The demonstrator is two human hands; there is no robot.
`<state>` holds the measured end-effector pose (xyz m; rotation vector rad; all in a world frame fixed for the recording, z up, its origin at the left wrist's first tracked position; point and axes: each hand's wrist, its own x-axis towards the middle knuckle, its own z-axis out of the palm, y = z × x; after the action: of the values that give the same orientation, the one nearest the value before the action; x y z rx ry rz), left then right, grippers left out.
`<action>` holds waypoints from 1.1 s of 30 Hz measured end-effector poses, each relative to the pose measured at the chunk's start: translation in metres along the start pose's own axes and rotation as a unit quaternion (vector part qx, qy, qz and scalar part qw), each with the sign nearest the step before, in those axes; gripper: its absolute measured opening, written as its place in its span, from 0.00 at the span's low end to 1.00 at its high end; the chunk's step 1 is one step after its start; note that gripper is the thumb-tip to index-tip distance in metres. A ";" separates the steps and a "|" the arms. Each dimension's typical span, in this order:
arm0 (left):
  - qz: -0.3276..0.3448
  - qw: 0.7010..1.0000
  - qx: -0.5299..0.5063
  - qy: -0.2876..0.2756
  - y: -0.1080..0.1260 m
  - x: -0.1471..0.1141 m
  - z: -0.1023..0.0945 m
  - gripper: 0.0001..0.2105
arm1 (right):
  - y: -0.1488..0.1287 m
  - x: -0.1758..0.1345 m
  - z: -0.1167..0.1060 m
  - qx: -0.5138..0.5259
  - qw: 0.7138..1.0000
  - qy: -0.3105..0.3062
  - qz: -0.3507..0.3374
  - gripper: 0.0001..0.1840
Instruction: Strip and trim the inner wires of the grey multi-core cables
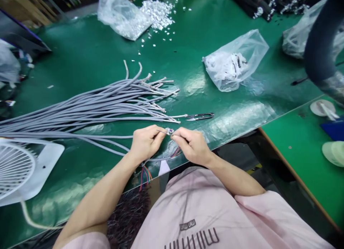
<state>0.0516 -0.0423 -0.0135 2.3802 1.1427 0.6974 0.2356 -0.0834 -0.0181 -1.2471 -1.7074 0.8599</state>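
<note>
Fingertip to fingertip, my two hands meet over the front edge of the green table. My left hand (147, 142) is closed in a pinch on a grey cable, whose stripped end (169, 131) shows between the hands with a small pale and dark tip. My right hand (194, 145) pinches that same end from the other side; its finest details are too small to make out. Below the hands lie cable ends with coloured wires (146, 175) fanned out. A pair of thread snips (200, 116) rests just beyond my right hand.
A large bundle of grey cables (107, 104) stretches across the left. A white fan (51, 166) stands at the near left. Small shiny pieces (158, 13) spill from a plastic bag (120, 16) at the back. Another bag (252, 50) holds white pieces. A dark curved tube (318, 44) rises at right.
</note>
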 end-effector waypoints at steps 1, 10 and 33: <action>-0.003 1.000 0.002 -0.014 0.000 0.000 0.001 0.15 | 0.000 0.001 0.001 -0.006 1.000 0.014 0.004 0.12; -0.177 0.980 -0.039 -0.085 -0.022 0.015 0.001 0.19 | -0.035 -0.004 -0.027 -0.036 0.991 0.000 -0.127 0.10; -0.082 0.992 -0.080 -0.046 -0.016 0.005 -0.020 0.13 | 0.023 0.004 -0.029 -0.233 0.965 -0.014 -0.122 0.12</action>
<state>0.0328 -0.0266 -0.0046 2.1350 1.1811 0.5950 0.2698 -0.0721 -0.0250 -1.2848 -2.1116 0.3366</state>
